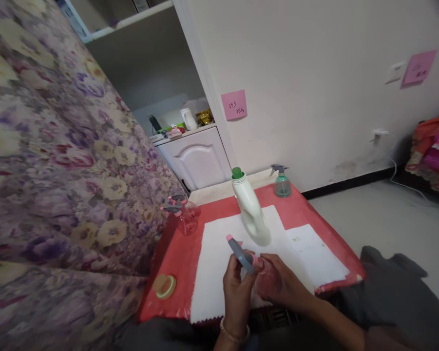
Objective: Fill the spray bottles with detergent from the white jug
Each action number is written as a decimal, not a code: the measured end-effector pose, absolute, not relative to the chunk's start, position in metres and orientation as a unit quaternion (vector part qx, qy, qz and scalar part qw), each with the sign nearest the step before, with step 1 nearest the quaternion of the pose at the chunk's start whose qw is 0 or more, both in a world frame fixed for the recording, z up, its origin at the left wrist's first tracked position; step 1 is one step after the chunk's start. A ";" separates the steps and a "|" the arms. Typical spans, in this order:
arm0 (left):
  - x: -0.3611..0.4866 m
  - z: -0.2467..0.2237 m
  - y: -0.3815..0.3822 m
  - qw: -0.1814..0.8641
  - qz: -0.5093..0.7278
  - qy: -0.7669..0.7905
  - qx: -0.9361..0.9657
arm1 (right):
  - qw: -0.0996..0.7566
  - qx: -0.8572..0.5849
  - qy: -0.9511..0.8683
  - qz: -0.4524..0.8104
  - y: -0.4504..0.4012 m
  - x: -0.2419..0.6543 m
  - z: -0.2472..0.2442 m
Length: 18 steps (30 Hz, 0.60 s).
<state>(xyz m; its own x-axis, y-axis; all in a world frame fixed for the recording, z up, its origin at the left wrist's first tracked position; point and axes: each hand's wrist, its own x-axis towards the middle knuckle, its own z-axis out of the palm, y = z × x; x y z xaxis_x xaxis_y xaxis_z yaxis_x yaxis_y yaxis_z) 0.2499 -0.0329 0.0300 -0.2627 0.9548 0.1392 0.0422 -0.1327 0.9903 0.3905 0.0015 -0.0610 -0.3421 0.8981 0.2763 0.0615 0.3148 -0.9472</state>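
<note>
Near the table's front edge, my left hand (238, 282) is closed around the grey and pink spray head (242, 254) of a spray bottle. My right hand (283, 282) wraps round the clear pink body (266, 283) of the same bottle, just right of the left hand. The spray head sits at the bottle's neck and tilts up to the left; whether it is screwed on cannot be made out. Behind the hands, a pale green jug (251, 209) stands on the white cloth (214, 248), with something green in its mouth.
Pink spray bottles (187, 222) stand on the red table cover (175, 253) at the left. A green spray bottle (282, 185) stands at the back right. A round yellowish lid (165, 287) lies front left. A floral curtain (76, 170) hangs beside the table.
</note>
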 end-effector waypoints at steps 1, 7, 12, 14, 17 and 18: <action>0.246 0.035 -0.035 0.383 0.592 0.534 0.465 | 0.446 -0.359 -0.675 0.465 0.001 0.391 -0.059; 0.228 0.062 -0.051 0.336 0.633 0.533 0.449 | 0.430 -0.367 -0.707 0.426 -0.003 0.389 -0.051; 0.211 0.077 -0.069 0.301 0.684 0.508 0.428 | 0.419 -0.385 -0.711 0.413 -0.006 0.384 -0.043; 0.202 0.083 -0.077 0.272 0.698 0.508 0.425 | 0.413 -0.383 -0.712 0.419 -0.007 0.381 -0.040; 0.184 0.094 -0.088 0.233 0.710 0.520 0.414 | 0.412 -0.378 -0.710 0.429 -0.007 0.375 -0.038; 0.177 0.097 -0.091 0.224 0.711 0.524 0.412 | 0.412 -0.379 -0.707 0.432 -0.007 0.372 -0.038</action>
